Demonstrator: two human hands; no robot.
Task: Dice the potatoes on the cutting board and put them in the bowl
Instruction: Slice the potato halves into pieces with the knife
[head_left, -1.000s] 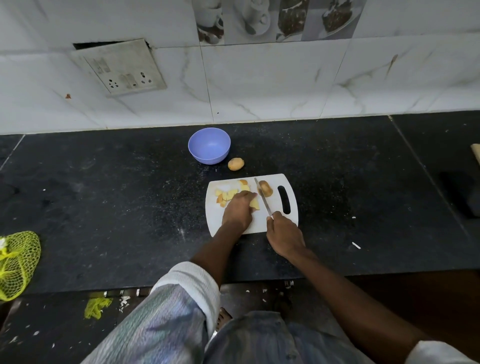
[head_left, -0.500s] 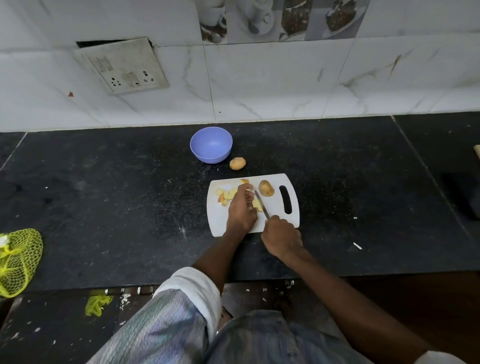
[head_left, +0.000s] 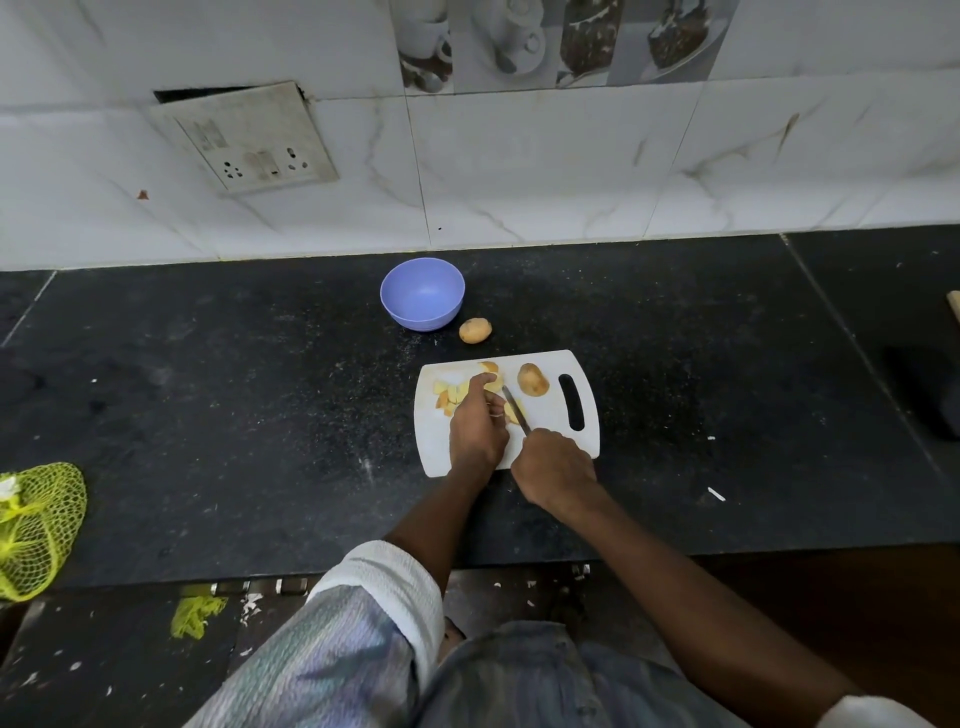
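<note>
A white cutting board (head_left: 550, 421) lies on the black counter. Cut potato pieces (head_left: 451, 391) are heaped at its far left, and a half potato (head_left: 533, 379) sits by the handle slot. My left hand (head_left: 477, 426) holds down a potato piece (head_left: 514, 413) in the board's middle, fingers curled over it. My right hand (head_left: 553, 470) grips a knife (head_left: 515, 408) whose blade lies against that piece, just right of my left fingers. Beyond the board stands a purple bowl (head_left: 422, 294), nothing visible inside. A whole potato (head_left: 475, 330) lies beside it.
A yellow-green mesh bag (head_left: 36, 525) hangs over the counter's front edge at far left. A dark object (head_left: 930, 389) sits at the far right. The tiled wall with a socket plate (head_left: 249, 137) closes off the back.
The knife has drawn back toward me through the piece, so less blade shows now. My left hand has shifted slightly along the potato piece.
</note>
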